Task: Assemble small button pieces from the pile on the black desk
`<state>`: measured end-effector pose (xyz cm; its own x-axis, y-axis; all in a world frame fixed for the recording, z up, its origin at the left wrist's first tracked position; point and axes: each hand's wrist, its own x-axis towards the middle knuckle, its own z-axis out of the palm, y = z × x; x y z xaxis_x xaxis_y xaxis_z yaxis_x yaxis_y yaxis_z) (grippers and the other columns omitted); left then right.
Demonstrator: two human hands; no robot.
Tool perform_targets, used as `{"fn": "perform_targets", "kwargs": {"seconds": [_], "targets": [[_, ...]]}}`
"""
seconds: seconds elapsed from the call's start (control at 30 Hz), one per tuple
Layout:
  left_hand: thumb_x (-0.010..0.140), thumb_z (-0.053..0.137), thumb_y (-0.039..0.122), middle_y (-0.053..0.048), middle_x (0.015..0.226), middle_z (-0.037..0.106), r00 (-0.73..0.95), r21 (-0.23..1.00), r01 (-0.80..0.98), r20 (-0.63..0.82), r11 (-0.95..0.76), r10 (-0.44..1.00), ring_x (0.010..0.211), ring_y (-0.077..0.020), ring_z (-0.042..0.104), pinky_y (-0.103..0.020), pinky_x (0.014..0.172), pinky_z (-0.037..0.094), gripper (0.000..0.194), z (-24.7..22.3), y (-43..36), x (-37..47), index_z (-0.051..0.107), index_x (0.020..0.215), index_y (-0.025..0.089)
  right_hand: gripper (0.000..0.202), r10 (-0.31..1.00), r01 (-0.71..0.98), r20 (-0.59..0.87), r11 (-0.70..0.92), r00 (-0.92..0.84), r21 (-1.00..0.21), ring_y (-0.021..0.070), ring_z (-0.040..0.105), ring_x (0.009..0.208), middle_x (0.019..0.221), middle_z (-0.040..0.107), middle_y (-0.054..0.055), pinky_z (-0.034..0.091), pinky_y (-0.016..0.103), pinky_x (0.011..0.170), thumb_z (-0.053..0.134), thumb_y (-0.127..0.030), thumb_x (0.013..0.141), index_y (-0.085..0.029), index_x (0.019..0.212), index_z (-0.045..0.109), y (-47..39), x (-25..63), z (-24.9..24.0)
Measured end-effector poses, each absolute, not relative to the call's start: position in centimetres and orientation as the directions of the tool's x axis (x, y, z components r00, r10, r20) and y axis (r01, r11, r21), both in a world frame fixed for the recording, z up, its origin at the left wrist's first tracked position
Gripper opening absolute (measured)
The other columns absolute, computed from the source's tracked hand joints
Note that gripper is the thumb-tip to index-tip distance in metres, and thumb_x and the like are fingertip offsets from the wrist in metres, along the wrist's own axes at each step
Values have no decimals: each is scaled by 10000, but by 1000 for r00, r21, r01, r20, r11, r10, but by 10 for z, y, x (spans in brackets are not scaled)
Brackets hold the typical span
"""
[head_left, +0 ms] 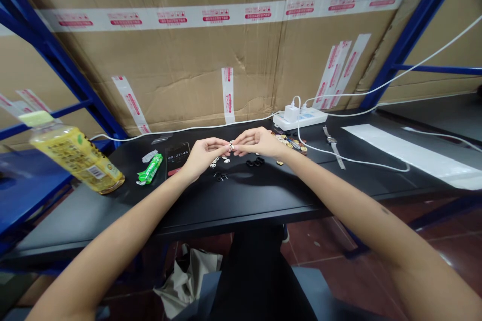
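Above the black table, my left hand (205,156) and my right hand (259,142) meet at the fingertips. Both are closed on one small, light metallic piece (231,147), too small to name. Just below the fingers lie several small whitish pieces with holes (226,159), partly hidden by my left hand. Nearer to me are small black parts with thin pins (220,176). Beneath my right hand sit several black ring-like parts (255,162). A pile of gold, brown and silver small pieces (297,144) spreads beyond my right wrist.
A phone showing a timer (176,156) and a green candy wrapper (150,169) lie left. A yellow-labelled bottle (77,153) stands at the far left. Right are a power strip (311,117), white cable (350,161), wristwatch (333,145) and white sheet (410,153). Cardboard (181,70) rises behind.
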<state>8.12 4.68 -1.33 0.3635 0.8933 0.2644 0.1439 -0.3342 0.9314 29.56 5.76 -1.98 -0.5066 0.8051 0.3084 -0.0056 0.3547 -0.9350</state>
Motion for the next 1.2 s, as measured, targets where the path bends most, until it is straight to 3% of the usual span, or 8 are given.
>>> {"fn": "perform_targets", "kwargs": {"seconds": [0.27,0.73,1.2], "targets": [[726,772,403,-116,890,744,380,931,120,277,-344,882,814,-202,703,-363,854,550,382,-16,49,81,703,958,107,383,810,-3,331,377,-483,-926,173,712,785,817,730,79,596,337,788,820,-364,640,-118,883,656,58,294,-19],[723,773,401,-121,882,750,363,935,123,270,-333,892,814,-211,709,-365,854,552,373,-14,46,82,725,946,106,407,824,38,323,384,-466,-923,179,714,781,820,739,82,586,347,813,825,-377,626,-115,909,695,57,296,-17],[680,815,365,-115,875,744,306,956,51,261,-289,916,819,-207,707,-378,876,552,372,-17,51,80,709,920,101,392,826,94,350,431,-441,-898,156,683,763,835,718,81,567,314,762,775,-369,688,-119,973,672,58,298,-15]]}}
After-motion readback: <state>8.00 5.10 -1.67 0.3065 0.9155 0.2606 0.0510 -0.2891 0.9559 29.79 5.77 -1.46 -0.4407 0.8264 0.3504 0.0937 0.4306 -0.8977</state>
